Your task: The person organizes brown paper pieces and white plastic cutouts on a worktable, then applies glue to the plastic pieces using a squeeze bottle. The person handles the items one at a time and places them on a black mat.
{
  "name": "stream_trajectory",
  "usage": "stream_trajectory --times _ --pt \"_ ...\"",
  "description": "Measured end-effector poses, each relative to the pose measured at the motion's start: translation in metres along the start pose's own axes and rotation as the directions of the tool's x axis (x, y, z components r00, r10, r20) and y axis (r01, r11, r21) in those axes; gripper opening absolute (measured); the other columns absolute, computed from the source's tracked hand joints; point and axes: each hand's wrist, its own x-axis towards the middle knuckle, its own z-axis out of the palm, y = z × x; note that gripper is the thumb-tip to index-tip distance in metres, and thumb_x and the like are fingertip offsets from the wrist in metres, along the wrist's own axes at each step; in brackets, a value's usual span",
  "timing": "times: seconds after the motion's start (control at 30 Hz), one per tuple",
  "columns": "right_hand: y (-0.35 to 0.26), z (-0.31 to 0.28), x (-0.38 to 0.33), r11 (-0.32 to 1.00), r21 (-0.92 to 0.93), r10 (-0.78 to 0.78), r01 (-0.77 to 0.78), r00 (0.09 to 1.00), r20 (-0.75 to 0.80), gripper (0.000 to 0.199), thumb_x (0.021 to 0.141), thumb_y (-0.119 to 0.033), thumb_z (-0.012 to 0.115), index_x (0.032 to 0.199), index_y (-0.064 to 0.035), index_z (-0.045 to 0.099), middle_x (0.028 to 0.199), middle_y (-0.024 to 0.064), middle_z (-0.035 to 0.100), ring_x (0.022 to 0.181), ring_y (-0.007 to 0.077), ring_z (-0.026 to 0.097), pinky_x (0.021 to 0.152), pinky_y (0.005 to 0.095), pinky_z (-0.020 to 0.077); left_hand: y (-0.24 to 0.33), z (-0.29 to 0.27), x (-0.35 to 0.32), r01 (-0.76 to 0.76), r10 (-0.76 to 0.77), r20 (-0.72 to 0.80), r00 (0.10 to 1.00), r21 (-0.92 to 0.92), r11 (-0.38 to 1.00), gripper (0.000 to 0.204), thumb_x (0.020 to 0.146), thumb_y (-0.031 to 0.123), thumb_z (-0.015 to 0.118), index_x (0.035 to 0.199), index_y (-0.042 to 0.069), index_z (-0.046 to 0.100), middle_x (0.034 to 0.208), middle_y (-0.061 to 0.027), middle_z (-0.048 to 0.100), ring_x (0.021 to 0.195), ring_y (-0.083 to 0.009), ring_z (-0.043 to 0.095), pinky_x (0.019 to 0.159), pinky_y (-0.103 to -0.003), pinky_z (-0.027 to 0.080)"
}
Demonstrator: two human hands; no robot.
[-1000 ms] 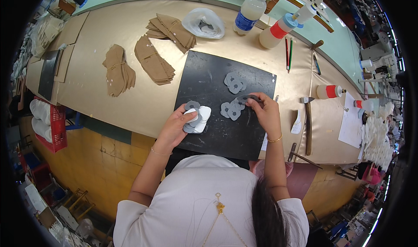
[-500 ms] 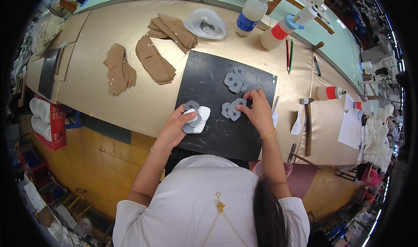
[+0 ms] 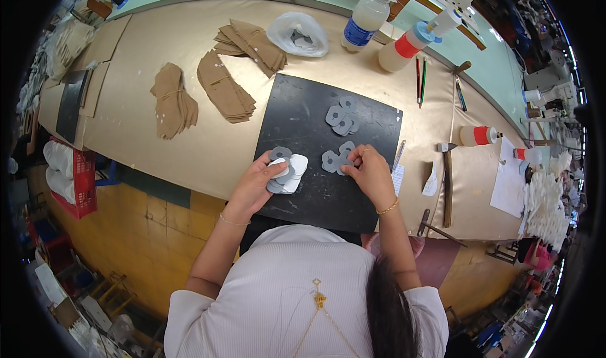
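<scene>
Over the lower left of a black mat (image 3: 300, 112), my left hand (image 3: 254, 186) is closed around a fanned bunch of grey and white pieces. The grey pieces (image 3: 279, 153) have a darker round centre, and plain white rounded pieces (image 3: 297, 163) show at the bunch's right side. My right hand (image 3: 371, 173) has its thumb and index finger pinched on a flat grey piece (image 3: 344, 165) in a small group on the mat. Its fingertips partly cover that piece. Farther up the mat lies another overlapping cluster of grey pieces (image 3: 341, 122).
Brown paper-like bundles (image 3: 227, 93) and a white plastic bag (image 3: 297, 35) lie beyond the mat. Bottles (image 3: 365, 20) stand at the back. To the right are pencils (image 3: 420, 83), a pen (image 3: 399, 155), paper slips and a hammer (image 3: 447, 181). A red basket (image 3: 82, 184) is far left.
My right hand has drawn slightly nearer to me, its fingers now pinching lower on the small grey group. The left hand and its bunch have hardly moved.
</scene>
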Motion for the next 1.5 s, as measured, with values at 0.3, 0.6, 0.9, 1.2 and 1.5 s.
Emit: stream_trajectory --times 0.3,0.6,0.9,1.2,1.5 --pt "-0.009 -0.025 0.032 0.925 0.355 0.165 -0.138 0.985 -0.046 0.034 0.071 -0.013 0.082 0.092 0.0025 0.06 0.084 0.0102 0.065 0.066 0.0137 0.062 0.062 0.0266 0.0504 0.001 0.001 0.0 -0.01 0.01 -0.005 1.0 0.011 1.0 0.024 0.093 0.01 0.059 0.116 0.005 0.052 0.107 -0.0056 0.063 0.096 -0.0136 0.064 0.083 -0.03 0.054" --pt "-0.001 0.002 0.014 0.989 0.018 0.148 -0.148 0.989 -0.005 0.034 0.069 -0.015 0.081 0.091 -0.0025 0.058 0.082 0.0113 0.062 0.07 0.0258 0.063 0.067 0.034 0.0504 0.001 0.001 0.0 0.005 -0.005 -0.018 1.0 0.019 1.0 0.024 0.094 0.01 0.059 0.115 0.005 0.052 0.107 -0.0057 0.063 0.096 -0.0134 0.064 0.083 -0.03 0.054" --pt "-0.022 -0.016 0.034 0.929 0.356 0.144 -0.107 0.986 -0.079 0.037 0.071 -0.013 0.081 0.101 -0.0017 0.062 0.078 0.0099 0.065 0.065 0.0171 0.062 0.061 0.03 0.0497 0.002 0.003 -0.001 -0.002 0.002 -0.012 1.0 0.011 1.0 0.022 0.094 0.01 0.058 0.115 0.005 0.052 0.107 -0.0055 0.063 0.095 -0.0135 0.064 0.082 -0.029 0.054" --pt "-0.024 0.019 0.01 0.999 -0.031 -0.039 0.037 0.998 -0.051 0.044 0.071 -0.024 0.081 0.105 -0.0036 0.061 0.094 0.0111 0.061 0.077 0.0242 0.063 0.07 0.0344 0.0504 -0.004 -0.006 0.003 -0.006 0.006 0.007 1.0 0.021 1.0 0.025 0.093 0.011 0.059 0.117 0.006 0.054 0.109 -0.0049 0.063 0.097 -0.0135 0.064 0.084 -0.029 0.054" --pt "-0.027 0.032 0.011 0.986 0.154 0.055 -0.067 0.995 0.085 0.036 0.074 -0.016 0.079 0.103 -0.0032 0.062 0.078 0.0081 0.065 0.061 0.0187 0.06 0.063 0.0333 0.0497 -0.003 -0.004 0.003 -0.003 0.003 0.014 1.0 -0.014 1.0 0.024 0.093 0.009 0.06 0.115 0.005 0.052 0.106 -0.0047 0.063 0.096 -0.0121 0.064 0.083 -0.029 0.054"
